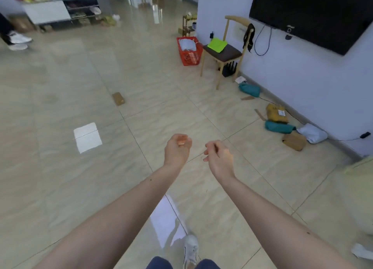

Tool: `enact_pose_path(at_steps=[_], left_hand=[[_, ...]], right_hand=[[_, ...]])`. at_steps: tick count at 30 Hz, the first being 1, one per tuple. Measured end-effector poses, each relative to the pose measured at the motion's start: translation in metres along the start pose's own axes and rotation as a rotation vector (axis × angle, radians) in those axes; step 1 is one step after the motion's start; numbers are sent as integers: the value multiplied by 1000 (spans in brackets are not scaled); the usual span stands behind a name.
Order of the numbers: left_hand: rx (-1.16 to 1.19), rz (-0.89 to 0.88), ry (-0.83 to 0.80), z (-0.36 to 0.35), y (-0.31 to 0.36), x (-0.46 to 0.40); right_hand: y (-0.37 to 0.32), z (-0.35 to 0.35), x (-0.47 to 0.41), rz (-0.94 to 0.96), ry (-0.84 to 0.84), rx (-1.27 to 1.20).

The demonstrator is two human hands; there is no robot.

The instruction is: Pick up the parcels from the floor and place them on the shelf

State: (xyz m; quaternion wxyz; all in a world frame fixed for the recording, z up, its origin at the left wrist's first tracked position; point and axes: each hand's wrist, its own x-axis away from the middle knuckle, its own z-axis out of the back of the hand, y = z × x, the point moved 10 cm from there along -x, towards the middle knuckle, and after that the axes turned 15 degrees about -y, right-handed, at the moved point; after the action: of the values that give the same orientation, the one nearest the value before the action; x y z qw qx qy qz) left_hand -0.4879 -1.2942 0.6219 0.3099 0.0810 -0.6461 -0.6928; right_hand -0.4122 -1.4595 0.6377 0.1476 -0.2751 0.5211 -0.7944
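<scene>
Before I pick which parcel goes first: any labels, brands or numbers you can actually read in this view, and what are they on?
None can be read.
White shipping label on the yellow-brown parcel by the wall: print too small and blurred.
Small white tag on the TV at its lower edge: blurred.
Teal parcels, brown box and white bag: no visible text.

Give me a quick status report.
Left hand and right hand empty, fingers loosely curled. Parcels on floor by wall, one box mid-floor. Path clear.
</scene>
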Motion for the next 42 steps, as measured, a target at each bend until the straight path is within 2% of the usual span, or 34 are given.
enact_pose_path(at_steps=[6,14,23,42], left_hand=[[79,67,183,75,-8,-54],[119,80,318,183,-11,-133],[112,99,346,305,0,-236],[158,145,376,504,24,-468]], right_hand=[[-41,-64,-86,50,-199,27],[-95,-163,-191,78,-337,113],[-163,-263,-300,100,-356,121],[-288,-438,-554,115,-462,198]])
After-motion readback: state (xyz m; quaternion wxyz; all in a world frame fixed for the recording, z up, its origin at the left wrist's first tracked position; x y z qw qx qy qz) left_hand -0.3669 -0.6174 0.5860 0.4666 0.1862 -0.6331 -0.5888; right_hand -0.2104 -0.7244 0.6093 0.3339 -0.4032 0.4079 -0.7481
